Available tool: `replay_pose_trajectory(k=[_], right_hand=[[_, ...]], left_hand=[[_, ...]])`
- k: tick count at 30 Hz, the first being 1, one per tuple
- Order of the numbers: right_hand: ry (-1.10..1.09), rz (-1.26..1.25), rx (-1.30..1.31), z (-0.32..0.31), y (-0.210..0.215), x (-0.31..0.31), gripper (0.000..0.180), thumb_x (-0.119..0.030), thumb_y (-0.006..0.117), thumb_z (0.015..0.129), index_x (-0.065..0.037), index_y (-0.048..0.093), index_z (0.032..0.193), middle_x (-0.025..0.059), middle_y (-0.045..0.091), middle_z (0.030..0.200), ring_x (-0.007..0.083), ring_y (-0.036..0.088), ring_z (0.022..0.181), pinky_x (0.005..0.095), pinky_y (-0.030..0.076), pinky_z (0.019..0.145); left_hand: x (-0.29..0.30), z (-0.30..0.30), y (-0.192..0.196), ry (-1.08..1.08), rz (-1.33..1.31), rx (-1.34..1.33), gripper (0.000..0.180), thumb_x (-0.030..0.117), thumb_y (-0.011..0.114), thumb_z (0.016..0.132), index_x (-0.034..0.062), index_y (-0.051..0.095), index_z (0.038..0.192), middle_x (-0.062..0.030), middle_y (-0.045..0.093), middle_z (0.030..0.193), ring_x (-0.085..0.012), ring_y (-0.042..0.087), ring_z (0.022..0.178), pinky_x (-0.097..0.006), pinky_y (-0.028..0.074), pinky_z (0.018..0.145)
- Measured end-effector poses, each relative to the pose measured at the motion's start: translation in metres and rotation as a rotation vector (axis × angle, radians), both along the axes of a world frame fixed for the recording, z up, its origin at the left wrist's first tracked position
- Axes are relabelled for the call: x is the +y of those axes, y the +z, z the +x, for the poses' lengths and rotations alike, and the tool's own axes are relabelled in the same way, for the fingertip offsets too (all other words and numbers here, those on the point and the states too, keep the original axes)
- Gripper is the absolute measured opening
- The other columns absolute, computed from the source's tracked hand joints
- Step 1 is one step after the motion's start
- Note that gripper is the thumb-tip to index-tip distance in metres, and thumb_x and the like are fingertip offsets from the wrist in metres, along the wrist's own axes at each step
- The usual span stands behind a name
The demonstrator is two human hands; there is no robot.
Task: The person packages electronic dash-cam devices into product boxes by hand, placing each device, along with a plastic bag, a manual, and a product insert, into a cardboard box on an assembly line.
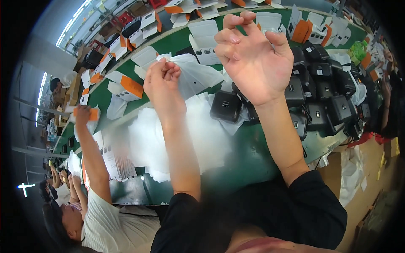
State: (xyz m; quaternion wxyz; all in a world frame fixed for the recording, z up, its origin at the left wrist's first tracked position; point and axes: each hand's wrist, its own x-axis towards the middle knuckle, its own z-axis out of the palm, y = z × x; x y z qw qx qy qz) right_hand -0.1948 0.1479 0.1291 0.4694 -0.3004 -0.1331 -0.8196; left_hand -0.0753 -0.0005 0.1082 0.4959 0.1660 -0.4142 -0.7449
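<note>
My left hand point(165, 86) pinches the edge of a thin white plastic bag point(195, 72) between thumb and fingers. The bag hangs out to the right of that hand, over the far side of the green table. My right hand point(257, 63) is raised with its palm up and its fingers apart and half curled; nothing shows in it. Below the hands lies a spread pile of flat white bags point(145, 141). A small black zip case point(226, 106) sits at that pile's right edge, between my forearms.
Several black cases point(322, 90) are heaped at the right of the green table point(249, 156). Open white and orange boxes point(126, 86) line the strip beyond. Flat printed cartons point(116, 160) lie at left, where a co-worker's hand point(83, 114) holds an orange and white box.
</note>
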Motion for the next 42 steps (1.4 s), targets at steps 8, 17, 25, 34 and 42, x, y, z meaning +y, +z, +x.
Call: replay_pose_trajectory(k=[8,17,25,34,42], right_hand=[[-0.203,0.041,0.189,0.012,0.001,-0.003,0.046,-0.020,0.059,0.079,-0.011,0.047,0.123,0.0053,0.046,0.122,0.0215,0.043,0.101,0.0369,0.037,0.089],[-0.306,0.122,0.259,0.015,0.002,-0.005,0.052,-0.019,0.059,0.076,-0.011,0.046,0.126,0.0053,0.045,0.126,0.0215,0.041,0.099,0.0383,0.036,0.092],[-1.260,0.826,1.682,0.004,-0.029,0.015,0.053,-0.021,0.076,0.079,-0.005,0.055,0.125,0.0158,0.054,0.123,0.0380,0.054,0.118,0.0432,0.048,0.097],[-1.310,0.814,1.678,-0.060,0.041,0.009,0.059,-0.033,0.085,0.079,0.001,0.060,0.121,0.0113,0.067,0.113,0.0227,0.065,0.105,0.0346,0.051,0.090],[-1.559,0.780,1.590,-0.171,-0.022,-0.078,0.052,-0.024,0.082,0.083,0.001,0.060,0.124,0.0131,0.067,0.113,0.0259,0.066,0.104,0.0362,0.053,0.089]], left_hand=[[0.030,-0.010,-0.004,0.013,-0.133,-0.060,0.006,0.007,0.063,0.095,0.0010,0.062,0.093,-0.0061,0.064,0.080,-0.0141,0.060,0.073,-0.027,0.050,0.071],[0.061,-0.015,0.003,-0.032,-0.259,-0.010,0.011,0.007,0.065,0.095,-0.0012,0.060,0.090,-0.0063,0.065,0.076,-0.0109,0.061,0.070,-0.026,0.048,0.068],[0.061,-0.016,0.007,-0.154,-0.205,0.018,0.010,0.008,0.066,0.094,-0.0009,0.063,0.090,-0.0053,0.067,0.079,-0.0085,0.060,0.070,-0.024,0.047,0.066],[-0.033,-0.076,0.010,-0.596,-0.404,0.144,0.041,0.016,0.077,0.089,0.0056,0.059,0.124,-0.0107,0.057,0.127,-0.0181,0.063,0.092,-0.023,0.052,0.077],[-0.057,-0.185,-0.098,0.468,-0.848,-0.596,0.034,0.032,0.069,0.088,-0.0014,0.068,0.093,-0.0222,0.068,0.083,-0.0453,0.067,0.089,-0.050,0.054,0.084]])
